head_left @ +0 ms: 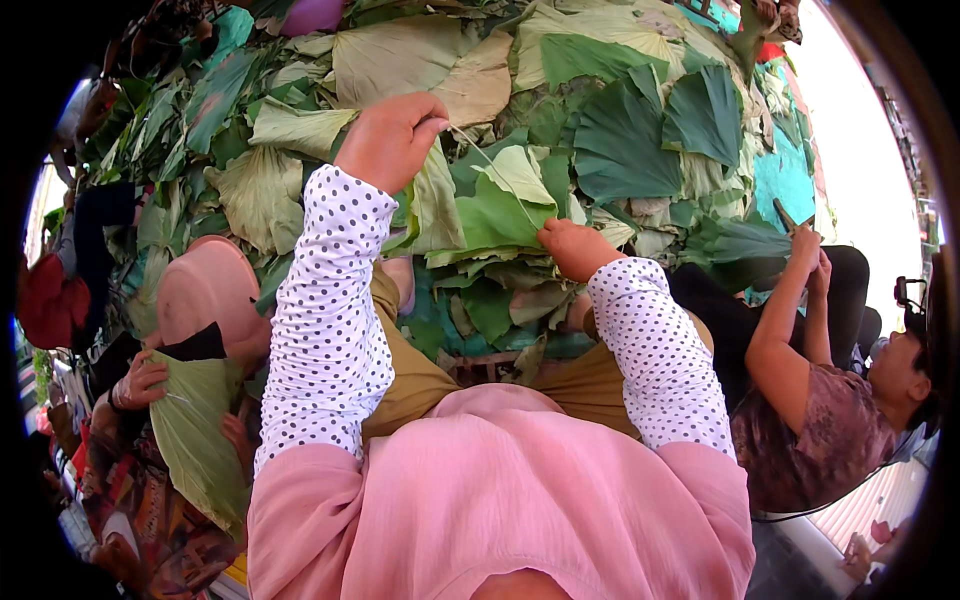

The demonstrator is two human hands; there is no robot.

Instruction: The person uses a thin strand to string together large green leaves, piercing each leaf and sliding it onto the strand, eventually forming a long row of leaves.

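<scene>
My left hand [390, 138] is closed at the upper middle, its thumb and fingers pinching a thin pale strand [483, 153] that runs diagonally down toward my right hand [575, 247]. My right hand is closed at the edge of a bright green leaf [490, 222], near the lower end of the strand. A paler, folded leaf [433, 200] hangs just below my left hand. Both forearms wear white dotted sleeves. Whether the strand is torn from the leaf or still joined to it I cannot tell.
A thick pile of large leaves [620, 130] covers the work area. A pink basin [208, 288] stands at left, beside a person's hands [140, 378] holding a leaf. At right a seated person [810, 420] holds a dark green leaf [735, 245]. Other people sit at far left.
</scene>
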